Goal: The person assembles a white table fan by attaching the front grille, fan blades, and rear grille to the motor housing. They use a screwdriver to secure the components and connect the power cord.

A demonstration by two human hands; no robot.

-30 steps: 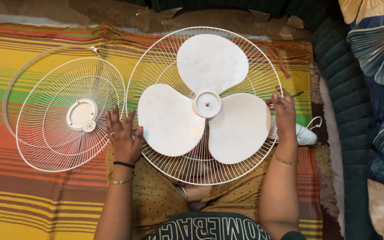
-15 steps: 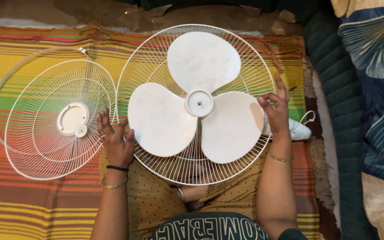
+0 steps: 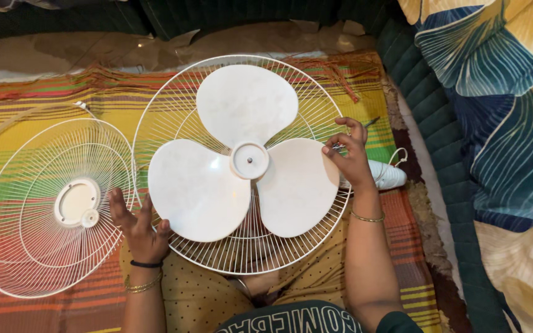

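A white three-bladed fan blade (image 3: 242, 166) lies in a round white wire guard (image 3: 174, 98) resting over my lap. My left hand (image 3: 134, 225) sits at the guard's lower left rim with fingers spread, touching the wire. At the right rim, my right hand (image 3: 348, 154) pinches the wires between thumb and fingers. A second white wire guard (image 3: 50, 209) with a round centre cap lies flat to the left on the striped cloth.
A striped yellow, green and orange cloth (image 3: 44, 86) covers the floor. A thin white ring (image 3: 7, 123) lies under the left guard. A white fan body part (image 3: 385, 174) sits behind my right hand. Dark green and floral cushions (image 3: 495, 123) stand at right.
The view has shifted, so everything sits lower and further left. My right hand has curled its fingers onto the guard's right rim. My left hand stays at the lower left rim.
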